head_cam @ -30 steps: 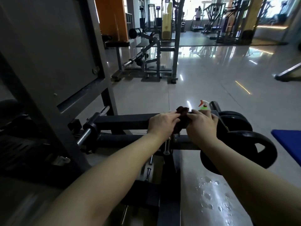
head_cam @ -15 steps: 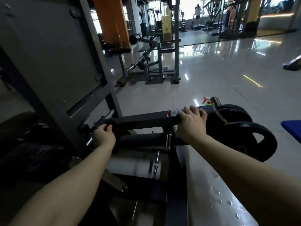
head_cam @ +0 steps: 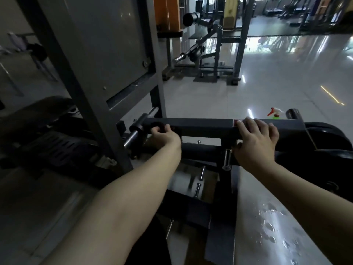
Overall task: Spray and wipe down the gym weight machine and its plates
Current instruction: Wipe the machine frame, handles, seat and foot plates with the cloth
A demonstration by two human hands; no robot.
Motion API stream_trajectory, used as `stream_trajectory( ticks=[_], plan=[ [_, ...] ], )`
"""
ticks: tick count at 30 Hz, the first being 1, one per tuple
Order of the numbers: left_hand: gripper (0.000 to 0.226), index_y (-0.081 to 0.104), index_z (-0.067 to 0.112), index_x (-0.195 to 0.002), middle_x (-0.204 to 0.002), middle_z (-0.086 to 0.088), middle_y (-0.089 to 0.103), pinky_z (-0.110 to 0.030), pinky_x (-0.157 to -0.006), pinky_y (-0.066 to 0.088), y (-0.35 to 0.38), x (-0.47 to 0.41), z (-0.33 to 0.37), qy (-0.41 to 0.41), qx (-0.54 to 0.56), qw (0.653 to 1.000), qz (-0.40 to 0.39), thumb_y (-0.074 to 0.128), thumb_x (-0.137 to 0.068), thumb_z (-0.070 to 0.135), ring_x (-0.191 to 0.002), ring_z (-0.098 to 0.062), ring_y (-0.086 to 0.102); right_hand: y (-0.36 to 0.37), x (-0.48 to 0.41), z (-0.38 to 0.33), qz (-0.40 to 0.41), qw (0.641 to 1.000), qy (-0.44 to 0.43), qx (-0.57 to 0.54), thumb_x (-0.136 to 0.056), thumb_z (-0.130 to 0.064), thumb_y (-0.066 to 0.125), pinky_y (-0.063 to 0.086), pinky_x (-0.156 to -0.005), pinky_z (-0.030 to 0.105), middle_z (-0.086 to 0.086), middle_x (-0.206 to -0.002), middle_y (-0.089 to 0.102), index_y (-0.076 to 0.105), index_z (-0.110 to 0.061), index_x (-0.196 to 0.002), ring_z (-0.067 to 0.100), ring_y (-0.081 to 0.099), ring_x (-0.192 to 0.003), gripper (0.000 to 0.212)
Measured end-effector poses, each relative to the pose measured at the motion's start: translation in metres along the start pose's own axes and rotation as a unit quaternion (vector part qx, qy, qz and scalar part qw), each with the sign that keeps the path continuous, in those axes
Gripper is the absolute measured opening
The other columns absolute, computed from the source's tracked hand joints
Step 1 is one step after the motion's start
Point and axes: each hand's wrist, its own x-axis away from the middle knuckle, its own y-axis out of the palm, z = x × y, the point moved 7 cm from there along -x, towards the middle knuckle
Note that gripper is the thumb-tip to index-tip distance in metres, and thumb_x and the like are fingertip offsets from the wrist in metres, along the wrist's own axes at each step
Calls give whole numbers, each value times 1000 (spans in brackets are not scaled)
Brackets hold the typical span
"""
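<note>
My left hand point(head_cam: 165, 135) is bunched round the dark cloth point(head_cam: 158, 125), pressing it on the left end of the bar point(head_cam: 206, 127), which I judge is being wiped. My right hand point(head_cam: 256, 139) wraps the bar near the plates point(head_cam: 328, 138), likely to brace it. The spray bottle point(head_cam: 275, 113) stands just beyond, within reach.

A glossy tiled floor point(head_cam: 267, 88) carries another exercise rack point(head_cam: 215, 54) toward its far edge, with an orange pillar point(head_cam: 166, 14) just left of it. Wet patches point(head_cam: 271, 226) dot the near right corner.
</note>
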Motion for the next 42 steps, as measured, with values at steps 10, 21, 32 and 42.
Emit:
stream_trajectory(
  ticks=[10,21,32,42],
  plan=[
    [22,58,21,-102,-126,-4,47,-23,-75,50,61,71,-15,-21,24,988,-153,73,-93,34,-108,-24,59,-2,2,-2,30,999,-10,-5,-80,-26,72,8,-123,53,11,-153,43,44,-20,-150,32,24,-148,76],
    [24,53,19,-95,-105,-4,66,-29,-74,53,-22,-60,-5,-59,92,992,62,73,-93,33,-97,-23,67,-5,5,-4,15,1000,-15,3,-85,-28,70,5,-124,53,11,-158,37,36,-21,-155,32,19,-151,78],
    [27,53,20,-93,-117,-5,49,-35,-82,50,46,24,-3,67,-89,984,-138,71,-92,41,-105,-25,54,4,8,-5,33,999,-5,6,-80,-28,75,3,-124,58,16,-157,34,35,-18,-154,36,18,-151,86],
    [28,51,21,-93,-111,-5,63,-35,-75,51,11,-47,-4,3,1,999,-32,72,-91,40,-94,-23,64,5,5,-5,8,1000,-12,10,-86,-34,66,0,-125,53,11,-161,32,31,-24,-157,32,16,-153,81]
  ],
)
